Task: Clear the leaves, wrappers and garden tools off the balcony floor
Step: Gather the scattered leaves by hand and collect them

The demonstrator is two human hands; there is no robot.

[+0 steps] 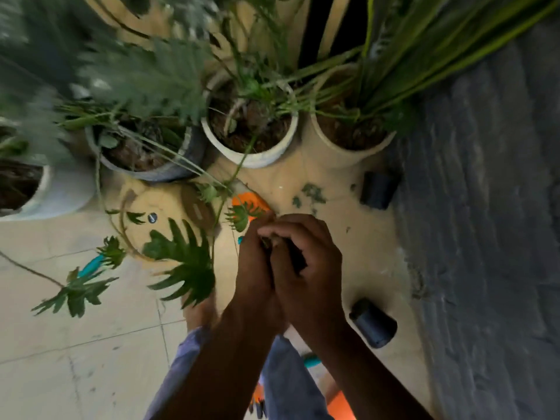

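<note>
**Gathered scraps held in both hands, more litter still on the floor**

Both hands are brought together at chest height over the balcony floor point(91, 344). The left hand point(254, 268) and the right hand point(306, 268) are pressed against each other with fingers curled, and something small and brownish (probably dry leaf scraps, though blur hides the detail) is pinched between them at the fingertips. Whether each hand grips it on its own cannot be told.

Much remains to be cleared. Green leaf bits point(313, 194) lie on the tiles near the white pot point(251, 153), an orange item point(251, 204) sits just beyond the hands, a teal-handled tool point(91, 266) lies to the left under a trailing leaf, and two dark rolls point(374, 325) rest beside the grey wall.

The step would be done best if the gathered scraps were compacted firmly into one hand, so that the other is freed for the next pickup. The loose leaf bits should be swept together before being lifted, and the living stems should be left untouched.
</note>
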